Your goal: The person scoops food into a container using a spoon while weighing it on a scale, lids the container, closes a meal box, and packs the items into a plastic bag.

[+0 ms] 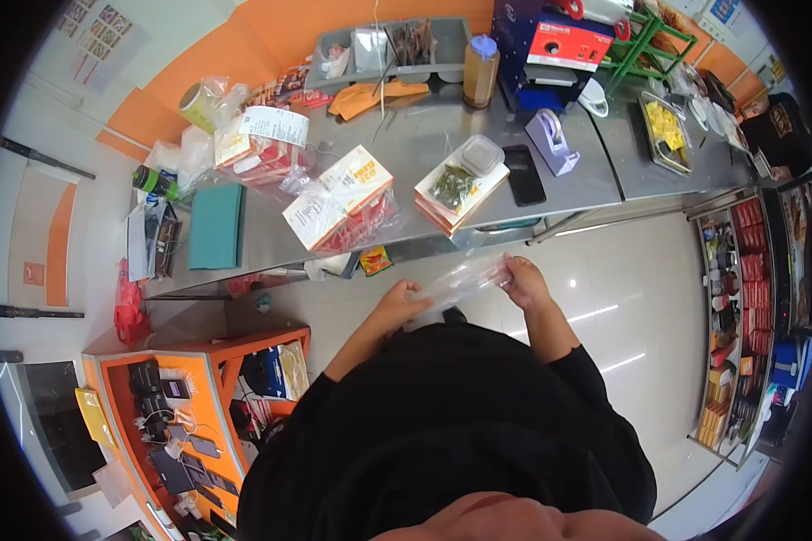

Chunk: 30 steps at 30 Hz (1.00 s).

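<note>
A clear plastic bag (465,278) is stretched between my two hands, in front of my body and below the counter's front edge. My left hand (401,305) pinches one end of it, and my right hand (525,283) grips the other end. On the counter just beyond stands a stack of white and orange food boxes (442,206), topped by a small packet of green leaves (454,187) and a clear lidded tub (480,155). To its left, another box stack (341,197) is partly wrapped in clear plastic.
The steel counter (415,126) also carries a black phone (525,175), a tape dispenser (551,142), a sauce bottle (481,72), a grey bin (388,54) and a teal folder (216,227). An orange shelf (198,361) stands at lower left. Another person (776,126) is at far right.
</note>
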Each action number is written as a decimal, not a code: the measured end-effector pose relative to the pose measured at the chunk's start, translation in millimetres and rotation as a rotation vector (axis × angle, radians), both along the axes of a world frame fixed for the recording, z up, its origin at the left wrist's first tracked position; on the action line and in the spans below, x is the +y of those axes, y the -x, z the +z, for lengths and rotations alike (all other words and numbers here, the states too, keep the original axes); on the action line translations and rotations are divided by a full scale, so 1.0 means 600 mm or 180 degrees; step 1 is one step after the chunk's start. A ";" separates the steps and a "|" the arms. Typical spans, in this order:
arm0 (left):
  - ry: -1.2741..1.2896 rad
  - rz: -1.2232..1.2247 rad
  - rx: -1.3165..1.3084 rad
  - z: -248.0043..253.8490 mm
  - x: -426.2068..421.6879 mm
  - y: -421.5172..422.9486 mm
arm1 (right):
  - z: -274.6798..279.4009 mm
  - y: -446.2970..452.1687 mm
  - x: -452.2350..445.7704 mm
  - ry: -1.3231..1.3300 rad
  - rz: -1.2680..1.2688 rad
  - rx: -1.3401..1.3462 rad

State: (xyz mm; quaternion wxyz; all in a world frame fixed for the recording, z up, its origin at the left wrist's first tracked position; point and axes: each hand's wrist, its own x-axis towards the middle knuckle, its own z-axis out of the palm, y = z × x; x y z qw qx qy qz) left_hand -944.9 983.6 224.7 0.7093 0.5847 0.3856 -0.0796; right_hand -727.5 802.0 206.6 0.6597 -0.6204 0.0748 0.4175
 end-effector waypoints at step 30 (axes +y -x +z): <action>0.0666 0.0195 0.0439 0.028 -0.058 -0.135 | 0.000 -0.045 -0.079 -0.0022 0.0131 -0.0794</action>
